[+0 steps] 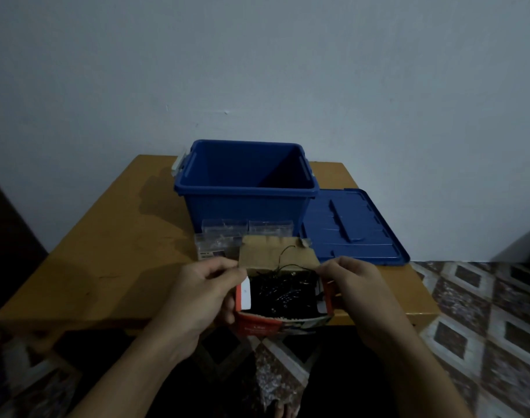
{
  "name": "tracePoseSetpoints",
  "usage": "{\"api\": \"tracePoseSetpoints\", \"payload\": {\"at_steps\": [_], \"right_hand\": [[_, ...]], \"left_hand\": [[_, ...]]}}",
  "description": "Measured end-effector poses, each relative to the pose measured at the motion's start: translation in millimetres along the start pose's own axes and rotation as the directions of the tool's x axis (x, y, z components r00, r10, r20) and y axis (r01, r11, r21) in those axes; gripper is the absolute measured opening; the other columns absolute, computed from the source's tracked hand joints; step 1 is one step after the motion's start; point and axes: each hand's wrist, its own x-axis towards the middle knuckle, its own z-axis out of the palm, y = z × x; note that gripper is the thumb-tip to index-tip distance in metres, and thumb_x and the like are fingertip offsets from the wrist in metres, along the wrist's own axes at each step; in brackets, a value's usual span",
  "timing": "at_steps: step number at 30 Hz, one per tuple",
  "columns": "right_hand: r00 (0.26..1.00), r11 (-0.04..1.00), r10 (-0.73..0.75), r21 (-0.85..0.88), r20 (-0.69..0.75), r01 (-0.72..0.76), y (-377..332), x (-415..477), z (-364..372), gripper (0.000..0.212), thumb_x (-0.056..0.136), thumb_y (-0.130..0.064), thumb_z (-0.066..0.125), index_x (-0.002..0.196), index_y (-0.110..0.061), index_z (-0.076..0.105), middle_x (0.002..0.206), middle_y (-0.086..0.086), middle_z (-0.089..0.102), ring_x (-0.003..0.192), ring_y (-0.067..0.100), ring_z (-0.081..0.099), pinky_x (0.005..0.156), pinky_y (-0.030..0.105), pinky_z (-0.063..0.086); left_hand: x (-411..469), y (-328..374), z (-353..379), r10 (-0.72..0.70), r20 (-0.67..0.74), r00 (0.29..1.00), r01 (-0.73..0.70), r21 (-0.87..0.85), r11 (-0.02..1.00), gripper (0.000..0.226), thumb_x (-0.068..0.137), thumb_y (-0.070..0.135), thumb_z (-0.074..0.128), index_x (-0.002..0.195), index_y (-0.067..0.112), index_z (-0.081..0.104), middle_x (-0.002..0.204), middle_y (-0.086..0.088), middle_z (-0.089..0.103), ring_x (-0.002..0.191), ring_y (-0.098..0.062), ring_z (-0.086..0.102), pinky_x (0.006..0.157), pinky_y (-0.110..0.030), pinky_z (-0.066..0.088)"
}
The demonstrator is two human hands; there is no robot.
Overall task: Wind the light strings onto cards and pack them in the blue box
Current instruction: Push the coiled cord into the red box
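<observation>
Head view. Carton (283, 322), red, open, at the near edge of the table (91, 267); left hand (197, 294) grips its 9 o'clock side; right hand (358, 285) pinches its 3 o'clock wall; both meet the raised brown flap (275, 254); strings (284, 292), black, tangled, lying inside carton, unwound; box (227, 206), blue, at 12 o'clock of carton, seemingly empty; lid (354, 227) off, flat at 2 o'clock; clear cases (224, 232) at 11 o'clock. Progress, judged: barely begun; no wound card seen; unpacking, winding and packing all remain.
</observation>
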Motion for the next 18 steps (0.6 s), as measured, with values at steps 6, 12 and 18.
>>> {"api": "tracePoseSetpoints", "payload": {"at_steps": [6, 12, 18], "right_hand": [[0.990, 0.988, -0.142, 0.063, -0.016, 0.143, -5.0, 3.3, 9.3, 0.011, 0.097, -0.016, 0.062, 0.090, -0.008, 0.063, 0.077, 0.009, 0.063, 0.070, 0.023, 0.059, 0.067, 0.039, 0.050], [0.972, 0.965, -0.234, 0.129, 0.030, 0.229, -11.4, 6.1, 17.2, 0.016, 0.101, -0.007, 0.052, 0.096, -0.011, 0.066, 0.092, 0.005, 0.074, 0.081, 0.017, 0.070, 0.064, 0.026, 0.057], [0.959, 0.936, -0.271, 0.254, 0.083, 0.243, 3.5, 4.5, 8.3, 0.031, 0.085, -0.019, 0.053, 0.106, -0.014, 0.074, 0.110, 0.007, 0.074, 0.101, 0.023, 0.070, 0.084, 0.035, 0.053]], "left_hand": [[19.5, 3.7, -3.1, 0.029, -0.103, 0.994, -0.033, -0.044, 0.998, 0.006, 0.092, 0.016, 0.068, 0.094, 0.017, 0.073, 0.050, 0.000, 0.053, 0.044, -0.012, 0.050, 0.052, -0.033, 0.044], [28.0, 8.9, -9.8, 0.084, -0.113, 0.990, -0.099, -0.135, 0.986, 0.027, 0.097, 0.007, 0.053, 0.096, 0.019, 0.078, 0.081, -0.006, 0.068, 0.070, -0.015, 0.059, 0.062, -0.032, 0.047], [8.4, -3.9, -21.1, 0.217, 0.074, 0.973, -0.212, -0.060, 0.975, 0.023, 0.093, 0.038, 0.065, 0.113, 0.032, 0.074, 0.116, 0.010, 0.071, 0.107, -0.008, 0.067, 0.076, -0.029, 0.058]]}}
